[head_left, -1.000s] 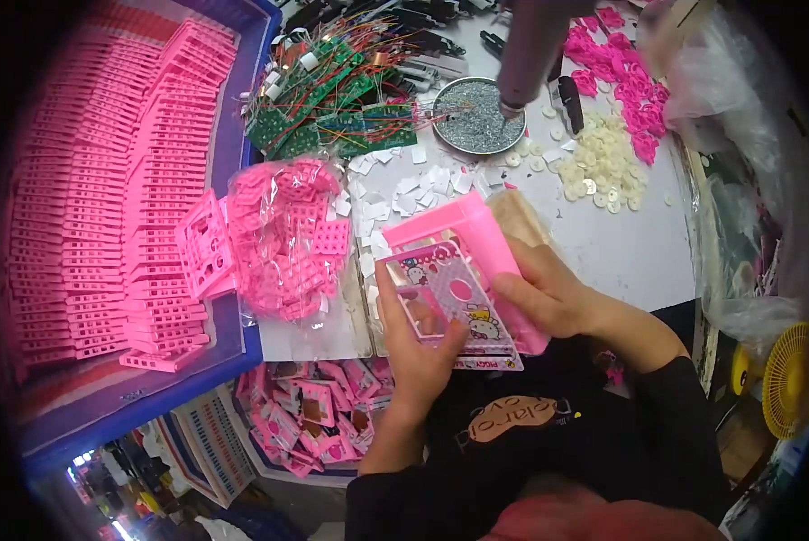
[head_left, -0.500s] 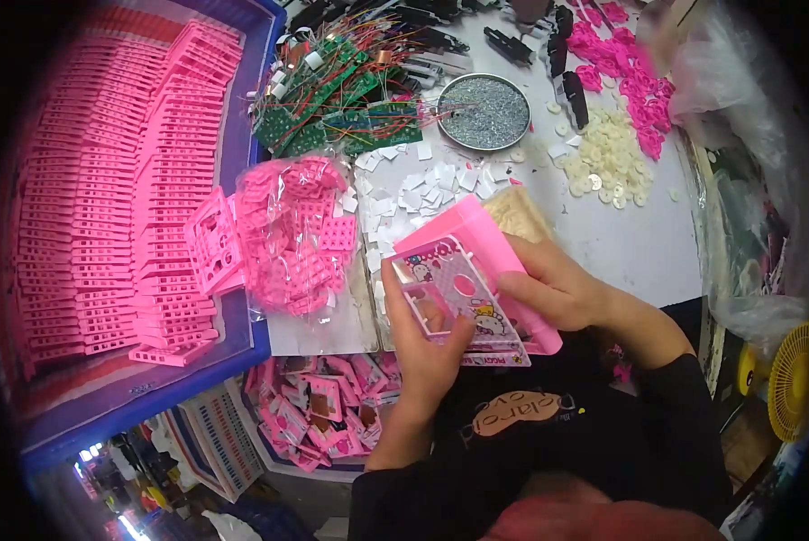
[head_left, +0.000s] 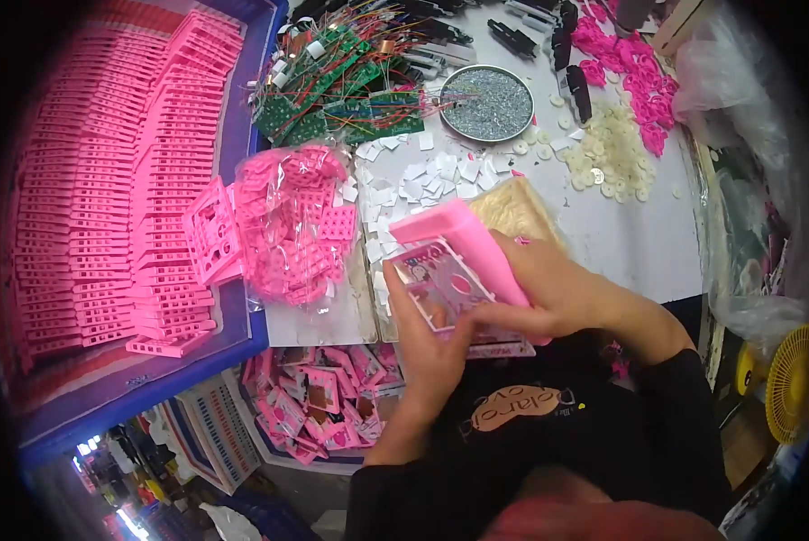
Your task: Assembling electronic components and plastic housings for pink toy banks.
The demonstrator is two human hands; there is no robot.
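Over the near edge of the table, a pink plastic case (head_left: 449, 221) is held tilted between both my hands. Its near face carries a panel (head_left: 458, 287) printed with cartoon figures, with a see-through window. My left hand (head_left: 427, 356) is closed round the panel's left and lower edge, its thumb on the front. From the right, my right hand (head_left: 553, 293) grips the case, fingers behind it and thumb laid across the panel. That thumb covers part of the print. Whether panel and case are fastened together I cannot tell. Below the case lies a beige pad (head_left: 517, 212).
A blue crate (head_left: 260, 329) of stacked pink parts stands left, beside a clear bag of pink pieces (head_left: 301, 234). Behind lie green circuit boards (head_left: 332, 99), a round tin of metal bits (head_left: 485, 104), white squares (head_left: 431, 180) and pale discs (head_left: 612, 153). Finished-looking pink cases (head_left: 323, 397) fill a bin below.
My right thumb has moved left and down across the printed panel, and my right hand has come closer to my left. The case has tilted slightly; both hands keep hold of it.
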